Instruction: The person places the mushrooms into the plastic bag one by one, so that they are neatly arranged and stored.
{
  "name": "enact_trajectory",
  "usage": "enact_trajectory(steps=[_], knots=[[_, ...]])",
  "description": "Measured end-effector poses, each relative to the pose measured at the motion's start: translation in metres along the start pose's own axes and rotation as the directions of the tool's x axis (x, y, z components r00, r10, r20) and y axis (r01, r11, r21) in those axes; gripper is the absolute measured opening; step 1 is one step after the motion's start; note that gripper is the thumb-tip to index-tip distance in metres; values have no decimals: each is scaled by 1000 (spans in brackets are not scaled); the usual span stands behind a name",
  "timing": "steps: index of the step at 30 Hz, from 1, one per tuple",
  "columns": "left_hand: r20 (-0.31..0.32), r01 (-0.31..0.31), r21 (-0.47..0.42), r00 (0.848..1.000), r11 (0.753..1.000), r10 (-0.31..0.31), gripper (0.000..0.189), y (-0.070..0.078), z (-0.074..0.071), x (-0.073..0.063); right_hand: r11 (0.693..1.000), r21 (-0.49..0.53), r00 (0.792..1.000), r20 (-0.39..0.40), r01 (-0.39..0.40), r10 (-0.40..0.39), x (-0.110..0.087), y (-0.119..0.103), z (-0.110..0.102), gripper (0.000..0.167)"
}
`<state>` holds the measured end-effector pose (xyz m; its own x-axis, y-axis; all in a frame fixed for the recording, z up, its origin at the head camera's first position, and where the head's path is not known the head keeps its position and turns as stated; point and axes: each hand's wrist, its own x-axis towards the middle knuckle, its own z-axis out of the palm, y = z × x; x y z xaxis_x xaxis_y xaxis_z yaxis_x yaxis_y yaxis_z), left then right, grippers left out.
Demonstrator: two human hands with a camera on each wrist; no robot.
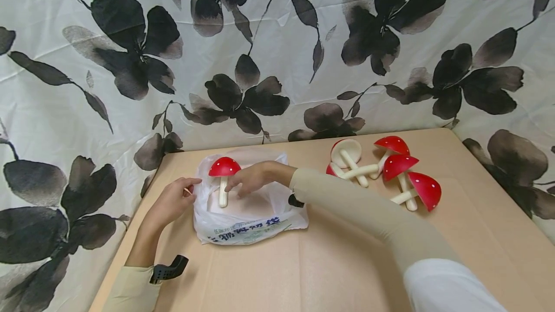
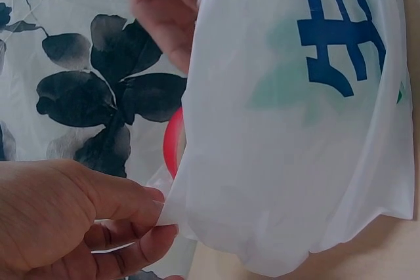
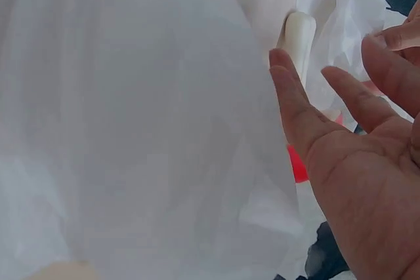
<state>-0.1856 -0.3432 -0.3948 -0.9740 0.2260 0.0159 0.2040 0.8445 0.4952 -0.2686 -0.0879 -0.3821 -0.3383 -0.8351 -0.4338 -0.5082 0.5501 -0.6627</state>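
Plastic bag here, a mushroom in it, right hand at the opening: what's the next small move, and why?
Probably lift the right hand clear of the plastic bag: its fingers look straight and seem to hold nothing, the red-capped mushroom lies within the bag, the left hand pinches the bag, and more mushrooms lie on the table.

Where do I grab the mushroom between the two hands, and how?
Pinch the mushroom by its stem, probably from above. The stem is slim and straight, with its free end pointing toward the person, while the cap is wide and round. The white bag bunches around it but leaves it uncovered from above.
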Motion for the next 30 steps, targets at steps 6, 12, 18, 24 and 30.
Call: enact_trajectory(steps=[6, 12, 18, 24, 30], knots=[[-6, -1, 2, 1000, 1000, 1, 39, 1, 0, -2, 1000, 15, 998, 70, -4, 3, -19, 6, 0, 52], [-1, 1, -9, 1000, 1000, -1, 40, 0, 0, -3, 995, 89, 995, 96, -47, 38, -41, 15, 0, 51], [-8, -12, -10, 1000, 1000, 12, 39, 1, 0, -4, 997, 52, 996, 69, -53, 50, -59, 28, 0, 50], [-2, -3, -12, 1000, 1000, 3, 39, 3, 0, -6, 999, 28, 998, 53, -45, 43, -79, 33, 1, 49], [-2, -4, -11, 1000, 1000, 4, 39, 2, 0, -7, 998, 64, 1000, -19, -17, 19, -94, 35, 2, 46]])
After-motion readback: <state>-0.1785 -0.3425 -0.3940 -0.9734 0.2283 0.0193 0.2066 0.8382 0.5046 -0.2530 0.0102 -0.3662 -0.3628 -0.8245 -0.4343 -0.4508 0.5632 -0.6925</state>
